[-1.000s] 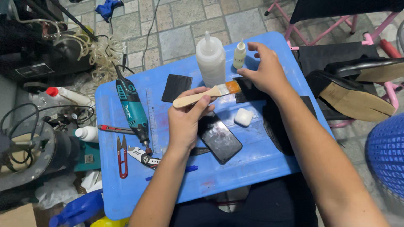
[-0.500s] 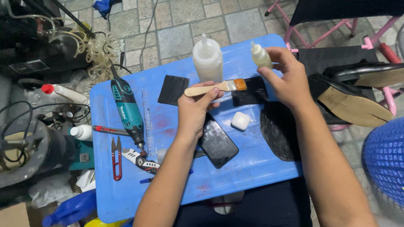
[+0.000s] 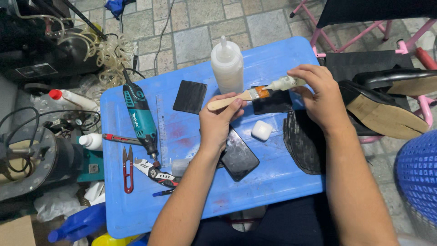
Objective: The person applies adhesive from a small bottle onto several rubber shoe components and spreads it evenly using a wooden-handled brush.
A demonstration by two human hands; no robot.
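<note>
Blue table [image 3: 273,182] is carrying everything; my left hand [image 3: 218,123] is clamping the wooden brush [image 3: 239,97], its handle lying crosswise, bristles pointing right. Farther back, my right hand [image 3: 321,98] is gripping the small bottle [image 3: 284,83], tilting its nozzle against those bristles.

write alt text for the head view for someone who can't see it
Over a blue plastic table, the right hand tips a small squeeze bottle onto the bristles of a wooden-handled paintbrush held by the left hand. Nearby lie a black phone, a teal rotary tool, a large glue bottle and a black shoe sole.
</note>
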